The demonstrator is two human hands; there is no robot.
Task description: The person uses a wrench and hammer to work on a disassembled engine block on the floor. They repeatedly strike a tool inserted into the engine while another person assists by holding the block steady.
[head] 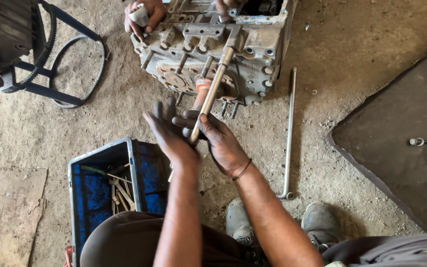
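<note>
A person is looking down at their own two hands over a dirt floor (pixel 362 59). The left hand (pixel 171 136) and right hand (pixel 221 143) are pressing a long metal rod (pixel 213 89) between their palms, fingers stretched almost straight rather than curled. The rod is slanting up and away into a grimy metal engine block (pixel 213 49) lying on the ground just ahead. Another person's hand (pixel 142 17) is resting on the block's far left corner, fingers wrapped around a small pale part. A blue crate (pixel 100 193) of tools is sitting near the left forearm. A bent steel bar (pixel 288 133) is lying on the right, a toothed belt (pixel 82 74) at upper left.
</note>
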